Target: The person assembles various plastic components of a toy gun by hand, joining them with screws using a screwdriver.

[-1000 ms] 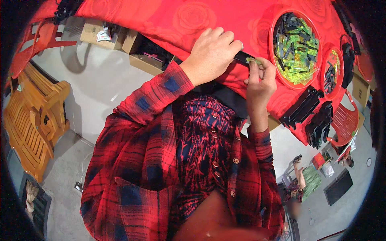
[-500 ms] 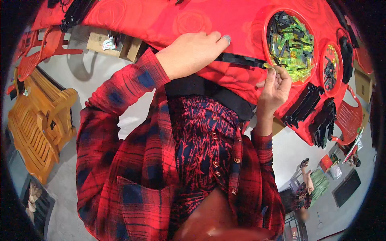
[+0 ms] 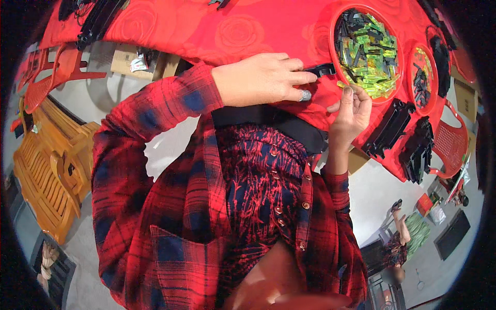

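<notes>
My left hand [image 3: 266, 80] is closed over a long black plastic strip [image 3: 321, 70], back of the hand upward. Only the strip's right end shows beyond the fingers. To the right, my right hand [image 3: 352, 109] pinches a small yellow-green piece [image 3: 341, 84] between thumb and fingers, beside the near rim of a large red basin [image 3: 332, 36]. That basin holds a heap of yellow-green and black small pieces [image 3: 369, 57]. The piece and the strip's end are apart, though close together.
A smaller red basin [image 3: 434, 101] of mixed small pieces stands further right. Stacks of black strips [image 3: 388, 128] lie at the table's right edge, with more black strips [image 3: 98, 23] far left. Red chairs [image 3: 448, 147], a wooden bench [image 3: 46, 170] and another person [image 3: 400, 243] are around.
My left hand has slid right and down along the strip, covering more of it, and its end has tilted up. My right hand still pinches the yellow-green piece. The view has shifted slightly.
</notes>
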Demonstrator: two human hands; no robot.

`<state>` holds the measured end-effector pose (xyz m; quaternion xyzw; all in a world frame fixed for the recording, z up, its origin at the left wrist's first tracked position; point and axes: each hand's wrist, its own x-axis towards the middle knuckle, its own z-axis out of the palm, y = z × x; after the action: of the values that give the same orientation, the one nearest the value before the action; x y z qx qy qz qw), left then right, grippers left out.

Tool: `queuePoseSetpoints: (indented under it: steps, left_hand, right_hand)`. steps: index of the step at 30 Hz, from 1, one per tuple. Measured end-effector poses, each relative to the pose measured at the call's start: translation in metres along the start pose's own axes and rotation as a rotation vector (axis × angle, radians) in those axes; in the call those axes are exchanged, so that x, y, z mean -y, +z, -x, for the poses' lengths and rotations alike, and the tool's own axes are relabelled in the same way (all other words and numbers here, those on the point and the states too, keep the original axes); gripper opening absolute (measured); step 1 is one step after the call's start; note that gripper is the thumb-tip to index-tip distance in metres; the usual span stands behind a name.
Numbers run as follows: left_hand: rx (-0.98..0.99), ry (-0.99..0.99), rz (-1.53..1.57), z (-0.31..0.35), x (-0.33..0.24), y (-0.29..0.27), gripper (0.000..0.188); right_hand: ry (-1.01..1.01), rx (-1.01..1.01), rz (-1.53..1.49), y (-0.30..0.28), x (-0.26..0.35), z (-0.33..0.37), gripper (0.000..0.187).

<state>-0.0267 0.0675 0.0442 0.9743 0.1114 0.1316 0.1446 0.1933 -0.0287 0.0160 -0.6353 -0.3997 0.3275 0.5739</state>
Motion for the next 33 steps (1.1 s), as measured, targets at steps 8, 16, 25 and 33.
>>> queuePoseSetpoints:
  steps: [8, 16, 25, 33]
  left_hand:
    - [0.127, 0.113, -0.11, 0.0, 0.003, 0.002, 0.021]
    - [-0.035, -0.022, -0.205, 0.014, -0.013, 0.001, 0.021]
    - [-0.138, -0.355, -0.204, 0.008, -0.008, 0.04, 0.026]
    - [-0.291, -0.681, 0.016, 0.021, -0.014, 0.03, 0.049]
  right_hand:
    - [0.076, -0.077, -0.028, -0.006, 0.001, 0.001, 0.019]
    - [0.065, -0.081, -0.038, 0.0, 0.015, -0.008, 0.018]
    - [0.023, 0.021, -0.044, 0.021, 0.025, -0.009, 0.018]
    - [-0.009, 0.212, 0.233, 0.033, 0.01, -0.006, 0.013]
